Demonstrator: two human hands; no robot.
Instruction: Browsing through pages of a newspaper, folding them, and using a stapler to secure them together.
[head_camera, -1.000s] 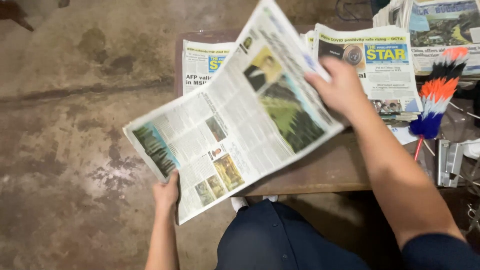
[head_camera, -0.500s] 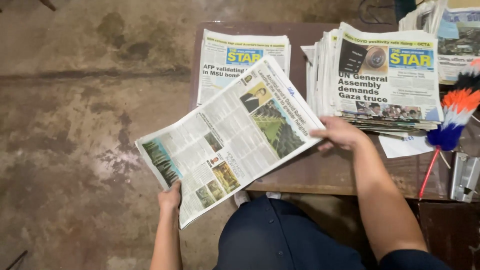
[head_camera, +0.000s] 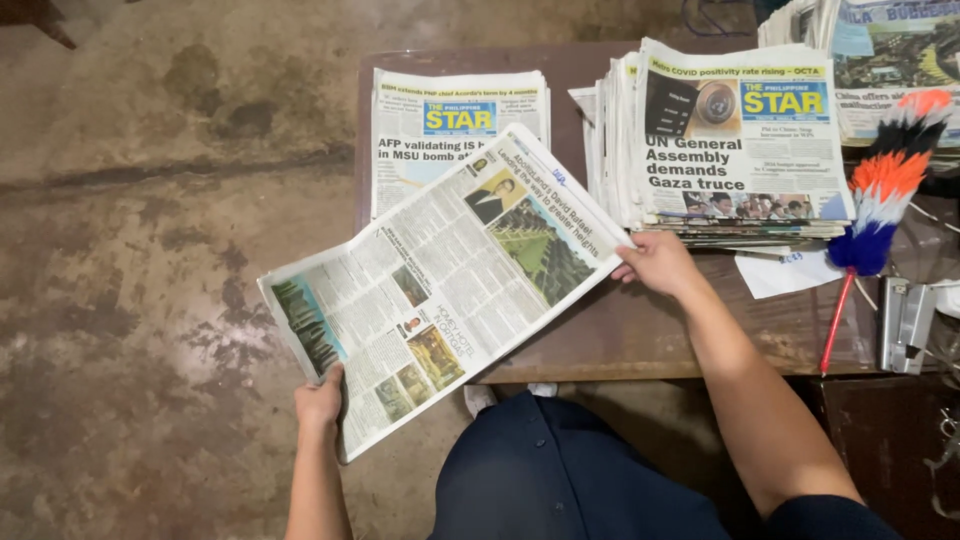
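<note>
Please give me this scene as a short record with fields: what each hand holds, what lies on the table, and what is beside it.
left hand: grips the lower corner of the open newspaper
right hand: grips the upper right edge of the same newspaper
newspaper position: spread out, tilted, partly over the table, partly over the floor
low stack: folded newspapers, on the table behind the open one
tall stack: folded newspapers, right of the low stack
feather duster: orange, white, blue, with red handle, at the table's right end
floor: stained concrete
</note>
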